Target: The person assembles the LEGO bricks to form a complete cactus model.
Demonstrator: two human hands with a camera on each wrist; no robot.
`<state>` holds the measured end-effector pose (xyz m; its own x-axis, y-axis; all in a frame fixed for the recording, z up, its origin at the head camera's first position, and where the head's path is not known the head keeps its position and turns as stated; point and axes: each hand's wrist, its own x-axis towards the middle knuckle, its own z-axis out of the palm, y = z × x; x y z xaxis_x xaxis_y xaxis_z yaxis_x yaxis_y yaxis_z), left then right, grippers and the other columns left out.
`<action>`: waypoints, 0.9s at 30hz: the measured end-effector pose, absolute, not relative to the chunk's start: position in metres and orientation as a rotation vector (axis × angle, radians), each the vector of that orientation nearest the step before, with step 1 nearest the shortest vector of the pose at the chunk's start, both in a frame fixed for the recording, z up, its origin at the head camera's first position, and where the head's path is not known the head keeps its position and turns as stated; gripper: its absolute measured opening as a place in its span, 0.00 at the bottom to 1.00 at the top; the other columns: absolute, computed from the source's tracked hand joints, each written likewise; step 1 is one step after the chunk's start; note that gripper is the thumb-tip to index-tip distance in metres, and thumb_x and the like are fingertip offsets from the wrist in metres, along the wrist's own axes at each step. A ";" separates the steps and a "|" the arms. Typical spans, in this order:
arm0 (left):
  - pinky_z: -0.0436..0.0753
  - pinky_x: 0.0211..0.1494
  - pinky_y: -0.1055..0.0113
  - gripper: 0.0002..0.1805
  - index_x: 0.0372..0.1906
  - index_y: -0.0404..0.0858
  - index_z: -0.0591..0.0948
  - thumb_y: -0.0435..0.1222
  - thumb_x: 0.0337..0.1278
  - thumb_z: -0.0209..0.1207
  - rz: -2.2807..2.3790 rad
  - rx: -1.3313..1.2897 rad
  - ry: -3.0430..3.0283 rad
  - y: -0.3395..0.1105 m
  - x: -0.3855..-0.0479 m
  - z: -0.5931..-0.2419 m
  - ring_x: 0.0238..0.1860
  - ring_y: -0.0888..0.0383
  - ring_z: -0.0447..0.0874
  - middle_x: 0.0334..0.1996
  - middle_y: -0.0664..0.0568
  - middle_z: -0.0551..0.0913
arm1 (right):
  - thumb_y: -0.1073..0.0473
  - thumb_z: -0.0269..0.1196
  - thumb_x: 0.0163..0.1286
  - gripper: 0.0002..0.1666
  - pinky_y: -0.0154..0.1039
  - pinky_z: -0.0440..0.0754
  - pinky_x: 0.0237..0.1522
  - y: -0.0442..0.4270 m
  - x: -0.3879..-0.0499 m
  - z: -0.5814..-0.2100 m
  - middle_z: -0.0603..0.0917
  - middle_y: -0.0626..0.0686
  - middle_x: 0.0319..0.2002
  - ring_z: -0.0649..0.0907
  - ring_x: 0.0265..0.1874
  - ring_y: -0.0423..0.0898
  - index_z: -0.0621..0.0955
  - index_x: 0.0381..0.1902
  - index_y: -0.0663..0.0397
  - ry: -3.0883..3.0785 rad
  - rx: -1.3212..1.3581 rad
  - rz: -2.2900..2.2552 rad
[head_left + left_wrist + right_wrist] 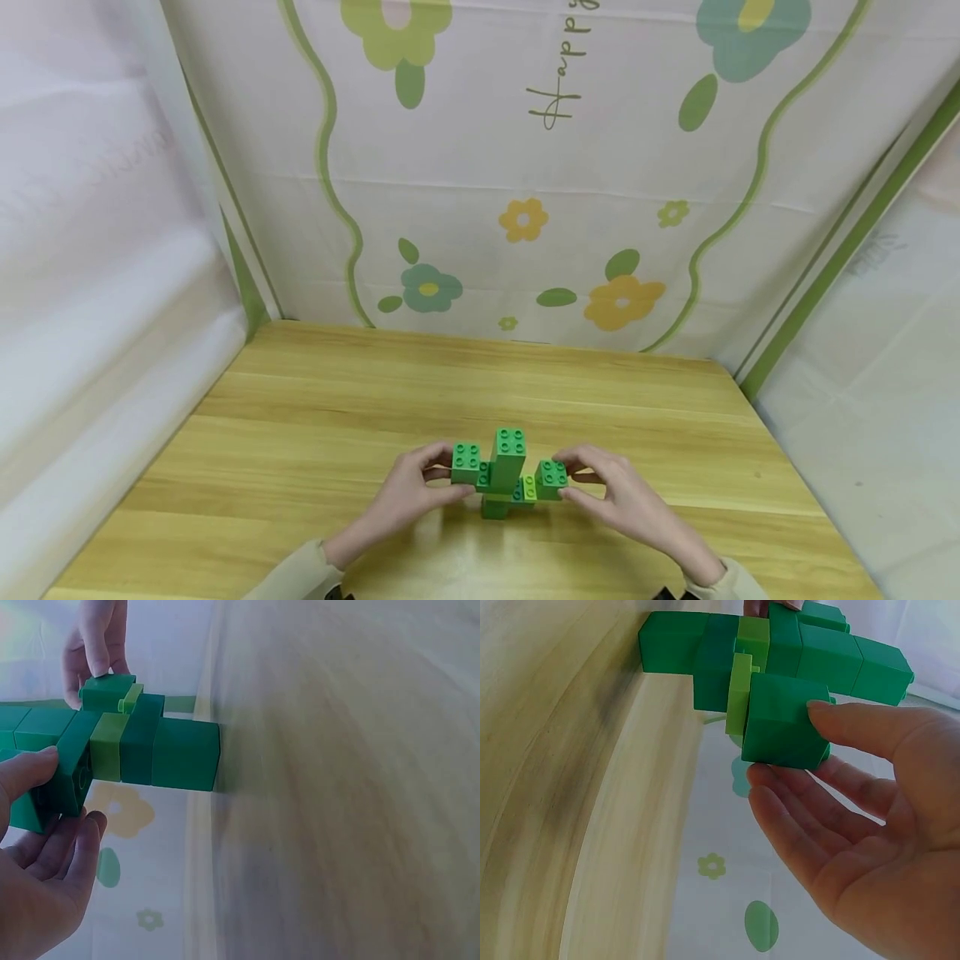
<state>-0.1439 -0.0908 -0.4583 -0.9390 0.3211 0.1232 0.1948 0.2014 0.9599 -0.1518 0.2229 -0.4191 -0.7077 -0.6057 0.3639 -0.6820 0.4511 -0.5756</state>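
Observation:
A cactus-like build of green toy building bricks (pixel 507 468) stands upright on the wooden table, with a tall middle column and an arm to each side. My left hand (pixel 416 490) holds the left arm, its thumb on the near side and its fingers on the far side of the end brick (pixel 465 463). On the other side my right hand (pixel 617 493) pinches the right arm's end brick (pixel 552 477) between thumb and fingers. In the right wrist view that brick (pixel 784 720) adjoins a thin lime-green brick (pixel 739 694). The base brick (pixel 187 754) meets the tabletop in the left wrist view.
The wooden table (pixel 337 400) spreads around the build on all sides. Behind it hangs a white cloth (pixel 465 183) printed with flowers and wavy green lines. White cloth walls (pixel 112 250) with green edging close off the left and right sides.

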 end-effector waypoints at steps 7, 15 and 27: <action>0.86 0.54 0.68 0.22 0.49 0.35 0.82 0.38 0.48 0.73 1.813 0.533 2.417 -0.092 -0.148 -0.459 0.41 0.62 0.85 0.43 0.45 0.86 | 0.58 0.65 0.69 0.17 0.43 0.90 0.45 0.223 -0.153 -0.420 0.86 0.54 0.50 0.87 0.46 0.47 0.80 0.55 0.54 -2.620 1.117 1.124; 0.87 0.52 0.67 0.21 0.48 0.35 0.83 0.38 0.48 0.73 1.791 0.528 2.452 -0.092 -0.149 -0.457 0.39 0.65 0.84 0.41 0.47 0.87 | 0.57 0.64 0.70 0.17 0.39 0.89 0.46 0.222 -0.155 -0.419 0.85 0.54 0.50 0.86 0.48 0.48 0.79 0.55 0.54 -2.649 1.108 1.201; 0.87 0.52 0.67 0.20 0.47 0.35 0.82 0.37 0.49 0.73 1.784 0.537 2.454 -0.092 -0.152 -0.456 0.39 0.63 0.85 0.41 0.46 0.87 | 0.58 0.64 0.69 0.19 0.36 0.89 0.44 0.222 -0.160 -0.420 0.85 0.57 0.52 0.87 0.47 0.46 0.77 0.56 0.55 -2.650 1.095 1.261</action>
